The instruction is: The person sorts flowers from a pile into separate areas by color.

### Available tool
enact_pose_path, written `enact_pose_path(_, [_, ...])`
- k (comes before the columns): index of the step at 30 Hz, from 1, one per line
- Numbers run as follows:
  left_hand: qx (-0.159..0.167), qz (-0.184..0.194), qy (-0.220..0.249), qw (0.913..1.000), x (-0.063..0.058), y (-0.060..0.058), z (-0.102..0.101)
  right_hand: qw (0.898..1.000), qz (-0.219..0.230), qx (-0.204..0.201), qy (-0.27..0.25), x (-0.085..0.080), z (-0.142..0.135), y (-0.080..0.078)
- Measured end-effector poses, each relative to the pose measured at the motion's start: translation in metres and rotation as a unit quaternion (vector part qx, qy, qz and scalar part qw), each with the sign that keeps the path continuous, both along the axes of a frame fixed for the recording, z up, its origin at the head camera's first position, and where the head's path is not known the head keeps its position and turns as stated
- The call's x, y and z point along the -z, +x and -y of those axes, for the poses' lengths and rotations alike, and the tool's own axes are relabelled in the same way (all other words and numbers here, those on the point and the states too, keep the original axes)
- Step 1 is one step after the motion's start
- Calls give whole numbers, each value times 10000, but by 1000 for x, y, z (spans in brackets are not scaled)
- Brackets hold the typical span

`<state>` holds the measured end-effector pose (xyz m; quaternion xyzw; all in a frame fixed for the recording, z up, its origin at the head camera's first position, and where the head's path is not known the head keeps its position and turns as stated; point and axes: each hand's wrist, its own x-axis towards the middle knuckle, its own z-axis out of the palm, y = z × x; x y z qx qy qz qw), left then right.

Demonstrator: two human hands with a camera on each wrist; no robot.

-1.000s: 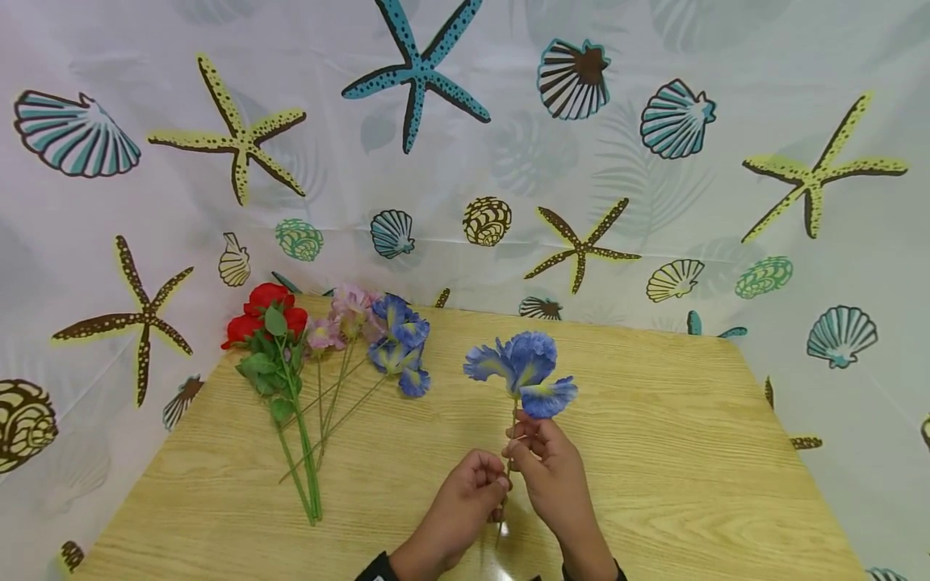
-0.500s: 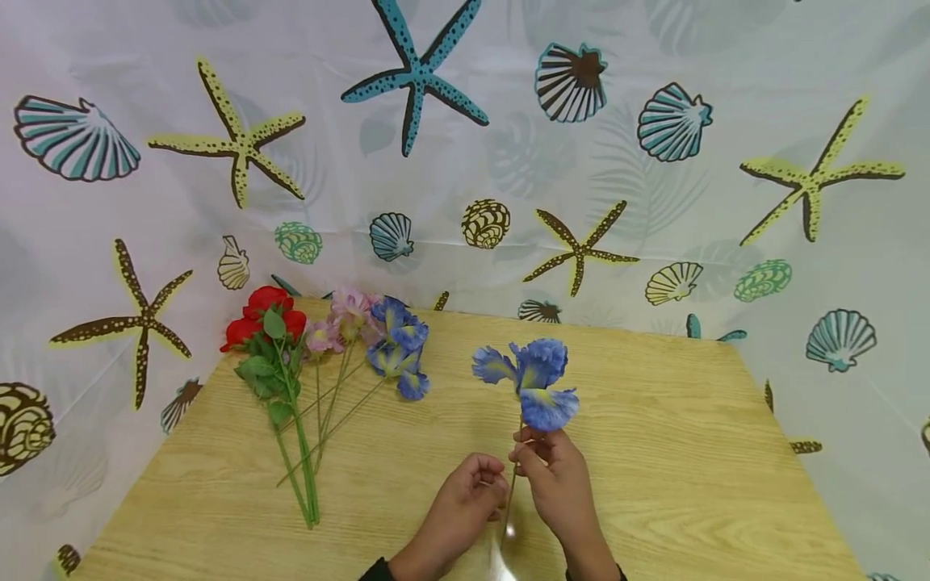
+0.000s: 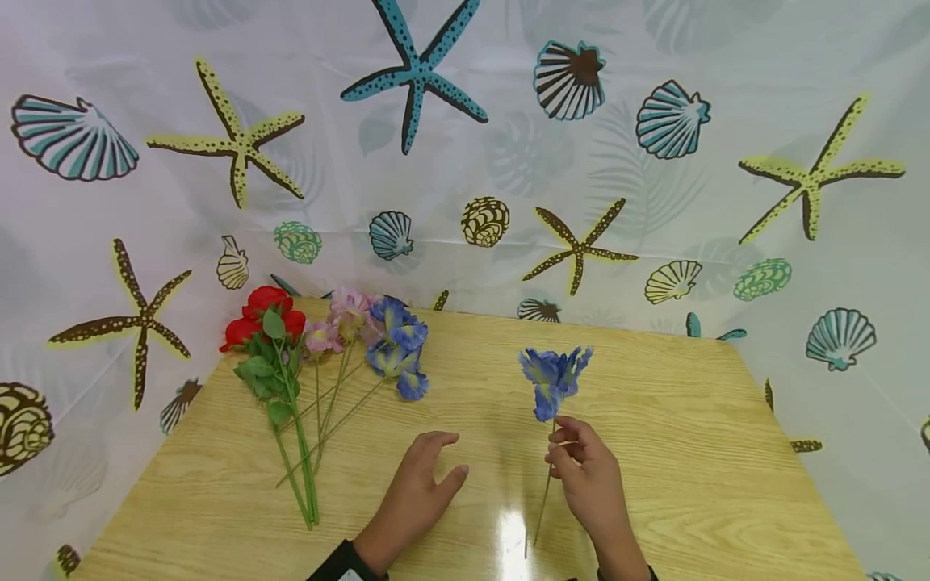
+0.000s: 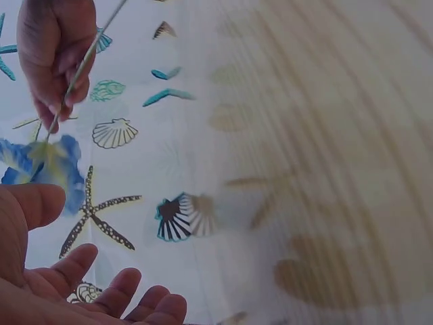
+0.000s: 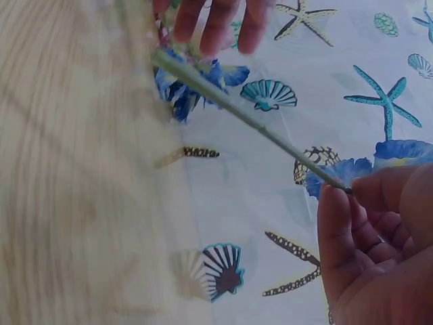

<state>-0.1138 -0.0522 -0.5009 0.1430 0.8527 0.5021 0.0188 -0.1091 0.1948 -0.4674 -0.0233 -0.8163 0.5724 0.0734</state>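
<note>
My right hand (image 3: 587,472) pinches the thin stem of a blue artificial iris (image 3: 555,379) between thumb and fingers, just below the bloom. The stem's lower end points down toward the table. In the right wrist view the green stem (image 5: 254,123) runs slantwise from the fingertips. My left hand (image 3: 417,488) is apart from the flower, to its left, over the table, with thumb and fingers spread. Nothing lies in it; the left wrist view also shows its fingers extended, with the iris bloom (image 4: 51,166) beyond.
On the table's left lie red roses (image 3: 265,315) with green stems, pink flowers (image 3: 350,315) and more blue irises (image 3: 400,347), their stems crossing. A white cloth (image 3: 450,177) printed with starfish and shells surrounds the wooden table (image 3: 690,452) at the back and sides.
My left hand has come away from the stem, moved left and spread its fingers. The right hand has carried the iris to the right, and the bloom has turned.
</note>
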Motion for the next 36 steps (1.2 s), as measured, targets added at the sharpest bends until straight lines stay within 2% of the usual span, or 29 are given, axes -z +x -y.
enact_pose_path(4, [-209,-191,-256,9993,1,-8,17,9995,50,75,294,0,-18,-5])
enact_pose_path(7, [-419,-228,-360,9982,2,-10,32,9975,157,164,673,1,-35,-8])
enact_pose_path(15, [-985,217,-649,9928,11,-4,82,9834,772,241,1627,-2,-88,-13])
enact_pose_path(18, [-1138,187,-816,9900,12,-6,103,9785,914,198,1838,-6,-103,-15])
enact_pose_path(23, [-1245,-293,-1288,9834,11,-9,130,9645,638,165,2557,-12,-122,-17])
enact_pose_path(28, [-1153,-716,-1912,9721,11,-8,145,9467,263,159,3206,-15,-138,-22])
enact_pose_path(31, [-1161,-781,-2126,9671,11,-11,152,9405,164,243,3386,-14,-149,-26])
enact_pose_path(36, [-1337,-712,-2192,9638,11,-19,165,9342,85,424,3541,-11,-172,-33])
